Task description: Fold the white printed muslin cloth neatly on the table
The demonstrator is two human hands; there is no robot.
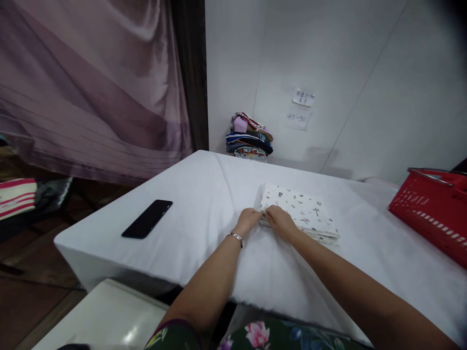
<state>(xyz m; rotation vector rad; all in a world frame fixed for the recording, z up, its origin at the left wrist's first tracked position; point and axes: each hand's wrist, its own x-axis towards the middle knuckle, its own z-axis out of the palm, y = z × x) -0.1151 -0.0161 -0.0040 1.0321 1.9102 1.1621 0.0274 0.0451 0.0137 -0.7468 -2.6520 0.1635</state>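
A folded white cloth (299, 206) with small dark prints lies flat on the white-covered table. My left hand (248, 219) is closed at its near left corner, the fingers pinching the edge. Close beside it, my right hand (280, 221) also grips that corner, its fingers curled over the cloth. The fingertips of both hands almost meet there, and the small bit of fabric between them is partly hidden. Several layers show along the cloth's near edge.
A black phone (147, 219) lies on the tablecloth (193, 194) to the left. Folded clothes (249, 137) are stacked at the back against the wall. A red basket (434, 209) stands at the right. Below the table's left front is a white surface (105, 316).
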